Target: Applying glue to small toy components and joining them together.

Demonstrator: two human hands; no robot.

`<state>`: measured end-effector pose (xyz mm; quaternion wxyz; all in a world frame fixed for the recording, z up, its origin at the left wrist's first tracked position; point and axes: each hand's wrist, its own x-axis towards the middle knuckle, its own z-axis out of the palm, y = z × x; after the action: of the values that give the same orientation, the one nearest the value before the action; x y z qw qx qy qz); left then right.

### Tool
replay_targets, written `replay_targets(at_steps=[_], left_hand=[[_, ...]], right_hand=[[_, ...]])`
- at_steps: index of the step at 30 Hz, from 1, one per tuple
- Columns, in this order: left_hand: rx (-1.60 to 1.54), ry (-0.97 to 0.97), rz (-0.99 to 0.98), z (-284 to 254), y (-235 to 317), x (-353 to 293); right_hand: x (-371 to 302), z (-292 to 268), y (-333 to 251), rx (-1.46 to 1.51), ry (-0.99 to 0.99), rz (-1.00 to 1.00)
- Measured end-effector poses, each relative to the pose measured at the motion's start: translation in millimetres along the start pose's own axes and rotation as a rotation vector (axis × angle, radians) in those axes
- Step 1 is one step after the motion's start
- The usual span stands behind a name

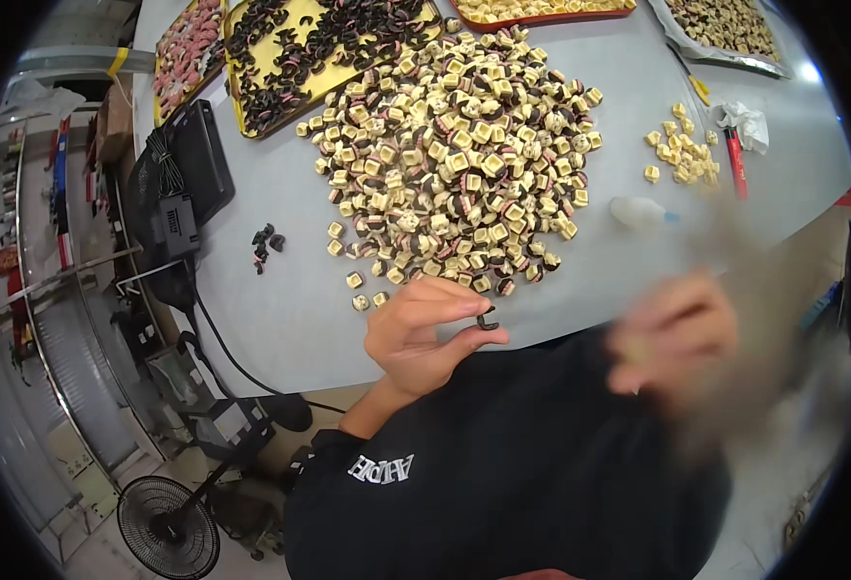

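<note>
My left hand, at the near edge of the table, pinches a small black curved piece between thumb and forefinger. To the right, my right hand is raised and blurred by motion. Its fingers curl together; whatever lies between them is too smeared to name. Just beyond my left hand spreads a large heap of small assembled pieces, cream square parts joined with black and pink ones. Several loose cream square pieces lie at the right of the table, and a few black pieces lie at the left.
Along the back stand a yellow tray of black pieces, a tray of pink pieces, a red-rimmed tray and a lined tray. A red-handled tool and a translucent bottle lie right. A black device with cables stands left.
</note>
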<state>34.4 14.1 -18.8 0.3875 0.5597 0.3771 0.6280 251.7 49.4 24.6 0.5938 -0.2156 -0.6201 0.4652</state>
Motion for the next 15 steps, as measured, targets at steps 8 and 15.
replay_targets(at_steps=[8, 15], left_hand=[[-0.021, 0.023, -0.059, -9, 0, -9], [-0.002, -0.013, -0.148, -12, 2, -9]], right_hand=[[-8, 42, 43, -0.195, -0.146, 0.108], [-5, 51, 45, -0.239, -0.185, 0.1]])
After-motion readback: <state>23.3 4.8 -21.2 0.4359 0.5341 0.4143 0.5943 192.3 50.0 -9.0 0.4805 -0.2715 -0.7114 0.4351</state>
